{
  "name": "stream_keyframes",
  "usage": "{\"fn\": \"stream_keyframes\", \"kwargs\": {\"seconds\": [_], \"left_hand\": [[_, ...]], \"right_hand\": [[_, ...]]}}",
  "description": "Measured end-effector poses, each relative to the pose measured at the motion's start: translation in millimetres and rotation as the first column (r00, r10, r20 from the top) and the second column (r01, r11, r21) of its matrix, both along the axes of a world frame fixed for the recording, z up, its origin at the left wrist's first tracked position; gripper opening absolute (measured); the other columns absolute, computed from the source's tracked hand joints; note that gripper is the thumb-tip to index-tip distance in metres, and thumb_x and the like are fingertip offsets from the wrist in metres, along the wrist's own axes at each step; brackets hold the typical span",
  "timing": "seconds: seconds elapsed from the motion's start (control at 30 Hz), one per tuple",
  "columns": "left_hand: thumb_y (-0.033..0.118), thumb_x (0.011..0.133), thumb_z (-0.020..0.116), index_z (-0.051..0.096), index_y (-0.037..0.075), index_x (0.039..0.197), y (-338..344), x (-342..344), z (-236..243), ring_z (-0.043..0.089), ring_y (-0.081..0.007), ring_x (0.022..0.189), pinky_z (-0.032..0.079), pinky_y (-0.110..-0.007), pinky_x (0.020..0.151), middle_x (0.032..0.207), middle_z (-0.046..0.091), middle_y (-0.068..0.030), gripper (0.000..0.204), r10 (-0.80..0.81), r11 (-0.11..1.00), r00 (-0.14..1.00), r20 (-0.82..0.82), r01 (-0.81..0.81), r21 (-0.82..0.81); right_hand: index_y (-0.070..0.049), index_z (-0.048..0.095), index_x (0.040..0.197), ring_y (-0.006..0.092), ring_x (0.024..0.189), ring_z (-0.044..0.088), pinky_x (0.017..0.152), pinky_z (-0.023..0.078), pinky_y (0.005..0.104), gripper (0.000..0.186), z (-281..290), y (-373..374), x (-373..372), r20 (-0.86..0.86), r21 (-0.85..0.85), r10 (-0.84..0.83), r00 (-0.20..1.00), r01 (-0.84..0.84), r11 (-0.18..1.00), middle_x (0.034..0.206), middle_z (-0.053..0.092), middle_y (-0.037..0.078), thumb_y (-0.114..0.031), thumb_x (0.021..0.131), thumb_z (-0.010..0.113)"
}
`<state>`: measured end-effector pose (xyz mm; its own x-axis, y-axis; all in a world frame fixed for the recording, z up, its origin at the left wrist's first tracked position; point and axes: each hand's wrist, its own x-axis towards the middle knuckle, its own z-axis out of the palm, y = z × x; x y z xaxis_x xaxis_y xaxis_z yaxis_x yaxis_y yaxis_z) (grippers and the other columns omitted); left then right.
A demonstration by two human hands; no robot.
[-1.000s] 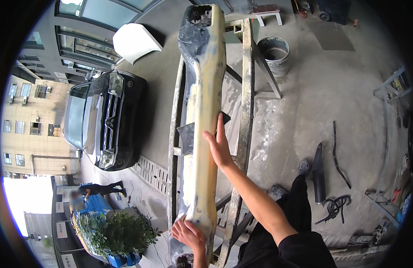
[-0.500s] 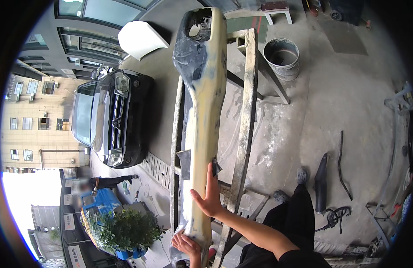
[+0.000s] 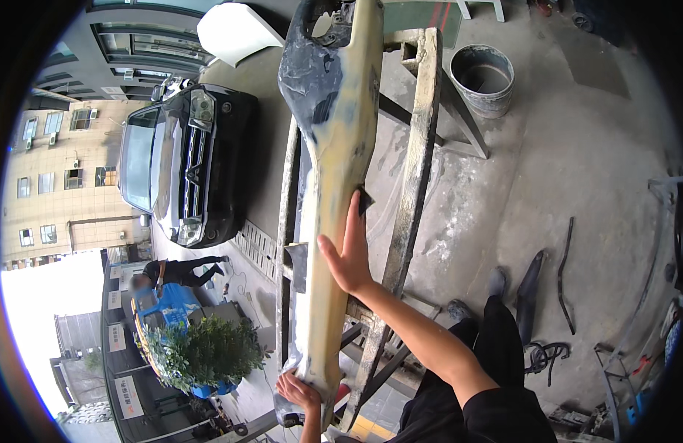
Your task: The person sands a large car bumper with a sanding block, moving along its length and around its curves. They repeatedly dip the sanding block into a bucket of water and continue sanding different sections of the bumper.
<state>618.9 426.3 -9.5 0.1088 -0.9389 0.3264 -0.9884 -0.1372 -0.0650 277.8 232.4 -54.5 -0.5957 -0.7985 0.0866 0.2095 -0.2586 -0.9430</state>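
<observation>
A long bumper (image 3: 332, 140), sanded cream with grey patches, lies lengthwise on a metal stand (image 3: 419, 133). My right hand (image 3: 343, 247) lies on its middle, fingers stretched and thumb apart. A small dark piece (image 3: 366, 203), perhaps abrasive paper, shows at the fingertips on the right edge; how far it extends underneath is hidden. A dark flat piece (image 3: 297, 267) juts from the bumper's left side. My left hand (image 3: 299, 387) is at the near end, fingers curled onto the bumper.
Left stand a dark car (image 3: 186, 170), a white panel (image 3: 234, 33) and a person (image 3: 186, 272) at a blue object (image 3: 166, 303) behind a bushy plant (image 3: 208, 351). Right are a bucket (image 3: 482, 81), a long black part (image 3: 530, 288) and a bent rod (image 3: 567, 273) on the floor.
My right hand slid down the bumper, then back up, the small dark piece moving with it. My left hand stays at the near end. The view shifted slightly.
</observation>
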Motion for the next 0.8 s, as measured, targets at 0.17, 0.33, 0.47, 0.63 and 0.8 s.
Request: {"fn": "stream_keyframes", "kwargs": {"seconds": [0.17, 0.33, 0.47, 0.63, 0.8], "left_hand": [[0.035, 0.107, 0.032, 0.066, 0.004, 0.092, 5.0, 7.3, 0.4, 0.055, -0.0389, 0.102, 0.037, -0.048, 0.099, 0.097, 0.063, -0.0175, 0.048, 0.018, 1.0, 0.998, 0.055, -0.019, 0.004], [0.032, 0.105, 0.033, 0.064, 0.004, 0.09, 2.7, 8.8, -3.6, 0.054, -0.0406, 0.1, 0.037, -0.049, 0.098, 0.095, 0.061, -0.019, 0.045, -0.012, 0.999, 0.999, 0.043, 0.013, -0.029], [0.032, 0.104, 0.036, 0.065, 0.003, 0.092, -3.8, -8.9, 2.5, 0.054, -0.0417, 0.102, 0.037, -0.05, 0.099, 0.096, 0.061, -0.0206, 0.043, -0.012, 1.0, 1.0, 0.005, 0.012, -0.029], [0.032, 0.103, 0.036, 0.066, 0.002, 0.091, 4.7, 3.8, -0.6, 0.054, -0.0408, 0.101, 0.037, -0.049, 0.099, 0.097, 0.062, -0.0203, 0.044, 0.04, 0.998, 0.999, 0.003, -0.04, -0.05], [0.032, 0.102, 0.039, 0.066, 0.004, 0.092, 0.5, 1.8, -2.5, 0.055, -0.0397, 0.103, 0.038, -0.048, 0.099, 0.097, 0.063, -0.0185, 0.041, 0.006, 0.999, 1.0, 0.001, -0.006, -0.033]], "right_hand": [[0.002, -0.002, 0.167, 0.0521, 0.158, 0.004, 0.126, 0.011, 0.0645, 0.107, 15.7, 84.5, 81.7, -0.128, -0.01, 0.054, 0.99, -0.056, 0.998, 0.169, 0.001, 0.038, -0.062, 0.1, 0.052], [0.003, 0.0, 0.166, 0.0434, 0.16, 0.01, 0.129, 0.014, 0.0546, 0.1, 16.0, -2.4, 2.3, 0.021, -0.03, -0.057, 0.998, 0.057, 0.998, 0.171, 0.006, 0.032, -0.058, 0.103, 0.049], [0.003, -0.003, 0.166, 0.0459, 0.16, 0.009, 0.129, 0.011, 0.0576, 0.104, 8.2, 33.0, 51.3, -0.093, 0.059, -0.018, 0.995, 0.024, 0.998, 0.17, 0.004, 0.034, -0.061, 0.103, 0.049], [0.003, -0.001, 0.166, 0.0474, 0.158, 0.011, 0.128, 0.013, 0.0589, 0.109, 15.4, 27.0, 46.1, -0.152, 0.081, -0.03, 0.988, 0.042, 0.996, 0.168, 0.003, 0.038, -0.065, 0.1, 0.051], [0.003, 0.001, 0.166, 0.0483, 0.158, 0.009, 0.128, 0.015, 0.0589, 0.111, 26.0, -16.7, 0.6, -0.161, 0.147, -0.065, 0.985, 0.089, 0.985, 0.168, 0.0, 0.038, -0.069, 0.098, 0.052]]}}
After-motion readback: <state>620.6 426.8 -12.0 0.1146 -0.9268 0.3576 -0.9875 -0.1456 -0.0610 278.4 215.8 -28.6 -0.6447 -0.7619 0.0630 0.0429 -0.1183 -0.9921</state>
